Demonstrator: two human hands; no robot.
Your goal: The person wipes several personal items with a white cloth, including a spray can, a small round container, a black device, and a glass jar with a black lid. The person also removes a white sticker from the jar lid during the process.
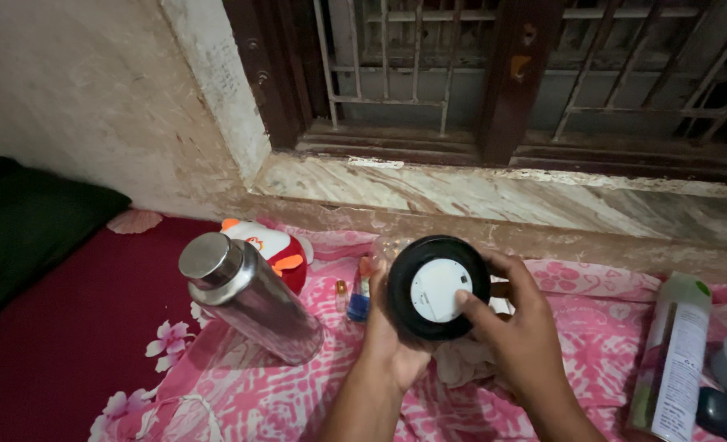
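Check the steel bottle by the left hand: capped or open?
Capped. The steel bottle stands upright on the pink cloth with its metal cap on.

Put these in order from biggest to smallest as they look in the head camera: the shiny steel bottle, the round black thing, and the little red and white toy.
1. Steel bottle, though it is close to the camera.
2. Round black thing.
3. Red and white toy, partly hidden behind the bottle.

The left hand (392, 340) grips a round black object (437, 286) from below while the right hand (517, 331) presses its white centre; a steel bottle (249, 299) stands beside, on pink floral cloth (593, 344)
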